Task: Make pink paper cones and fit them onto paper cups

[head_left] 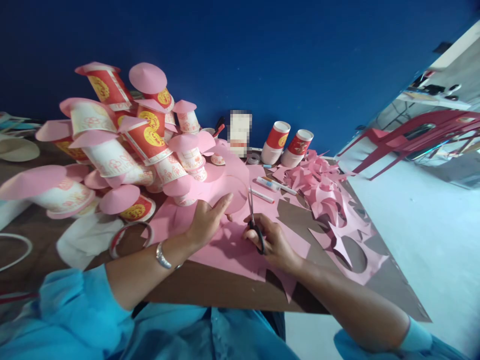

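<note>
My left hand, with a silver bracelet at the wrist, grips the near edge of a round pink paper disc. Its thumb lies along the top, and a fingertip shows at the disc's lower edge. In my right hand is a pair of scissors with black handles, the blades pointing away from me, just right of the disc. Larger pink paper sheets spread under both hands. Capped markers and a glue bottle lie behind the scissors.
Several paper cups with pink cone tops are piled at the left. Two stacks of cups stand against the blue wall. Curled pink offcuts cover the table's right side. A tape roll sits at the back; a red chair stands beyond.
</note>
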Motion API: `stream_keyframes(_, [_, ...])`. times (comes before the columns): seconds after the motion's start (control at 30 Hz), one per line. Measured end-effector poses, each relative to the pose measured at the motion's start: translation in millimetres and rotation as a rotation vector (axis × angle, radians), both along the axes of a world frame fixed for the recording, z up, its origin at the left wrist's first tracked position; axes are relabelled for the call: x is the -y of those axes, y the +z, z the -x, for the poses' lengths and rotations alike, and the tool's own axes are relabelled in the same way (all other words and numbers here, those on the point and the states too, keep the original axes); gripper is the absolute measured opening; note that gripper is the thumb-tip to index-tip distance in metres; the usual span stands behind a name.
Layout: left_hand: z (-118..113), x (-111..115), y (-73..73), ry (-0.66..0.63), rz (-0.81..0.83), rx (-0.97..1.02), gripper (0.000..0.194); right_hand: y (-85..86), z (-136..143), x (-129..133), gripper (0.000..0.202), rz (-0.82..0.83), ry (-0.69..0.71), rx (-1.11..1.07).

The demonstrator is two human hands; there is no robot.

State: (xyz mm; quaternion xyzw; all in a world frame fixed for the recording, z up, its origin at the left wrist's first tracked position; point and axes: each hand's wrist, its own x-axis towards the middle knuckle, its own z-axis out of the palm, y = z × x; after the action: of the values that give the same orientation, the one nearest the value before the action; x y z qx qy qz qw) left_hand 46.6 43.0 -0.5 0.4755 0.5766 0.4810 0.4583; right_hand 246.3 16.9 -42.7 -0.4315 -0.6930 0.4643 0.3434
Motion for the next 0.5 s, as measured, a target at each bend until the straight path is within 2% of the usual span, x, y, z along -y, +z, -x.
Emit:
stream_keyframes(0.37, [-0.7, 4.2, -6.1, -0.077, -0.043, -0.049, 0.058, 0.4, 2.2, -1.4, 0.045, -0.001, -0.03, -0.026])
stream_keyframes(0.5, [2.4, 4.0, -19.2, 0.015, -0.051, -0.087, 0.063, -1.7, 1.6, -1.9, 0.044, -0.004, -0.041, -0.035])
